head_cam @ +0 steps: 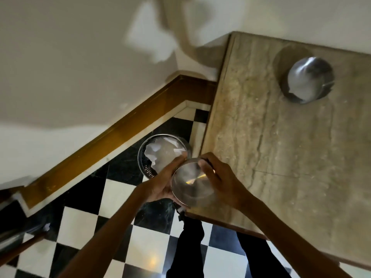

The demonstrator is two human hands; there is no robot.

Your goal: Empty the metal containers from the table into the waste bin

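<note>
I hold a round metal container (191, 184) in both hands, off the left edge of the stone table (281, 157) and above the floor. My left hand (162, 183) grips its left side and my right hand (218, 177) grips its right rim. Its inside looks shiny and bare. Just beyond it on the floor stands the round waste bin (143, 151), with crumpled white paper (162, 155) inside. A second metal container (310, 80) rests on the table at the far right.
The floor is black and white checkered tile (112, 213). A brown wooden skirting (120, 137) runs along the pale wall behind the bin. My dark trouser legs (190, 247) are below the table's near edge. A dark object (12, 233) sits at the far left.
</note>
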